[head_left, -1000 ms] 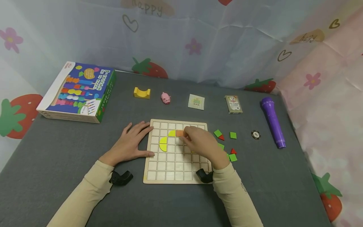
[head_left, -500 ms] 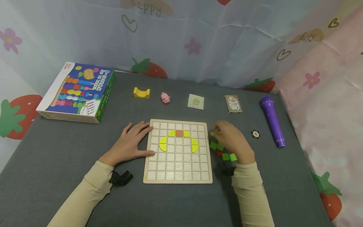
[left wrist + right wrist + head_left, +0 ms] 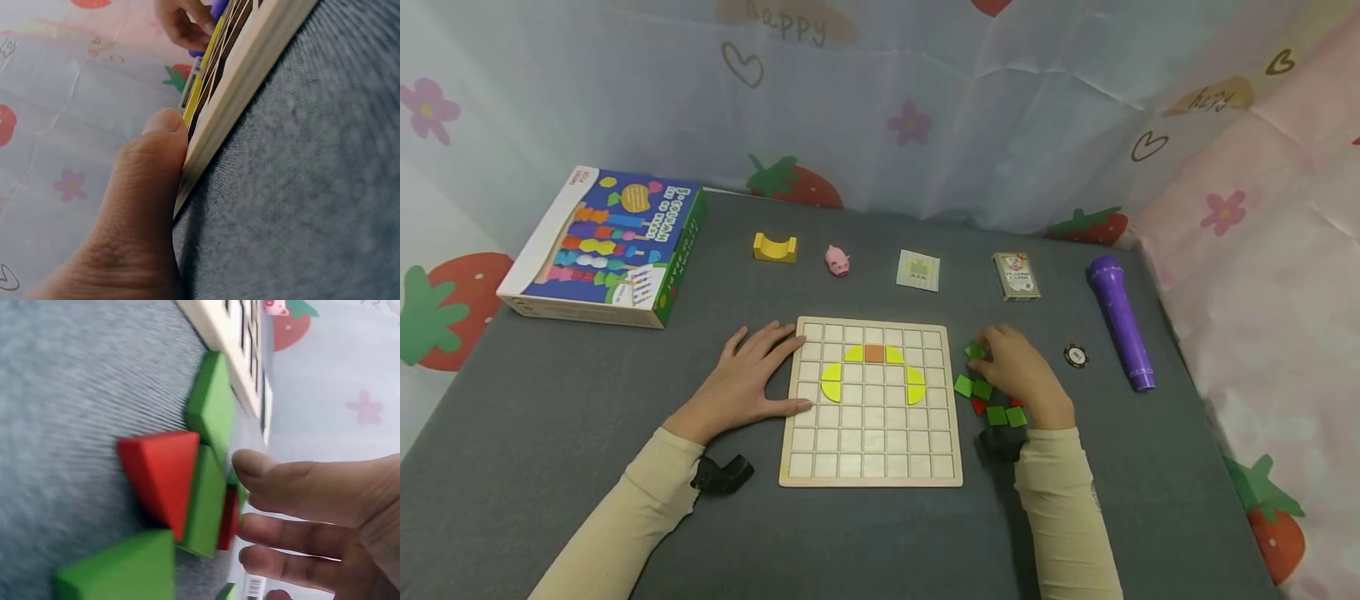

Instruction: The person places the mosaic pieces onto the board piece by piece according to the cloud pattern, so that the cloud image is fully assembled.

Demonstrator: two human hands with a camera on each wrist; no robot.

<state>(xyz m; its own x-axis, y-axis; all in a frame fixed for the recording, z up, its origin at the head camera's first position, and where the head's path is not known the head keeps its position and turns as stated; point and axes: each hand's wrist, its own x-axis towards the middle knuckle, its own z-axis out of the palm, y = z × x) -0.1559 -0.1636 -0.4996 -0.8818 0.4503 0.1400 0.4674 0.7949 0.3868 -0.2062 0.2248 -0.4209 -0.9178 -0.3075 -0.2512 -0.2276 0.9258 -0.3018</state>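
Observation:
A square wooden grid board (image 3: pixel 872 462) lies at the middle of the table. On it sit several yellow quarter-round tiles (image 3: pixel 831 390) and one orange square tile (image 3: pixel 874 354). My left hand (image 3: pixel 741 379) rests spread at the board's left side, its thumb (image 3: pixel 153 162) against the wooden edge in the left wrist view. Right of the board, my right hand (image 3: pixel 1018 371) has its fingertips right at a green square tile (image 3: pixel 974 352). The right wrist view shows its thumb (image 3: pixel 300 487) and fingers extended beside green tiles (image 3: pixel 212 406) and a red triangular tile (image 3: pixel 162 475).
Along the back stand a boxed toy set (image 3: pixel 602 242), a yellow curved block (image 3: pixel 775 247), a pink pig figure (image 3: pixel 837 260), a pattern card (image 3: pixel 918 270) and a playing-card box (image 3: pixel 1017 277). To the right lie a round chip (image 3: pixel 1076 356) and a purple microphone (image 3: pixel 1122 321).
My right hand has moved right off the board to the loose tiles, uncovering yellow tiles on the board's right half. In the last half second its fingertips lowered slightly. The left hand stays put.

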